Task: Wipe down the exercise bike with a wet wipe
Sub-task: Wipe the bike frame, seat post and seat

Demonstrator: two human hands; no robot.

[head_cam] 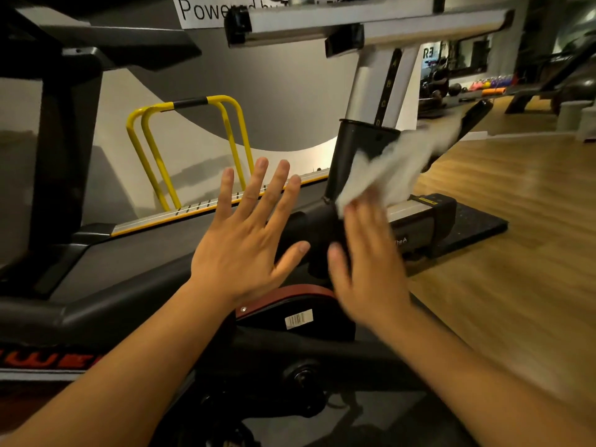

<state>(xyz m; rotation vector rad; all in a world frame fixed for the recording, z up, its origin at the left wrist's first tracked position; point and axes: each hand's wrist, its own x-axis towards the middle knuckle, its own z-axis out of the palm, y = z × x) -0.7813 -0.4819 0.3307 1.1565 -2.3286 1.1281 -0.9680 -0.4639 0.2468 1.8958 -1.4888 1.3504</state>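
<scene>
Covering the floor: wood planks (503, 285) fill the right side; a dark mat (480, 225) lies under the bike's end at 3 o'clock.
Room: a grey-and-white wall (283, 91) stands behind; a yellow rack (183, 146) sits at 10 o'clock; coloured gym gear (490, 83) lies far off at 1 o'clock.
Left hand (245, 243): released and flat, fingers spread toward 12 o'clock, in front of the exercise bike (354, 150).
Right hand (367, 266): blurred, just right of centre, grasping the wet wipe (396, 166) by its lower end.
Wet wipe: white and stretched out, long axis from 7 to 2 o'clock, free end pointing to 2 o'clock across the bike's black post; contact unclear.
</scene>
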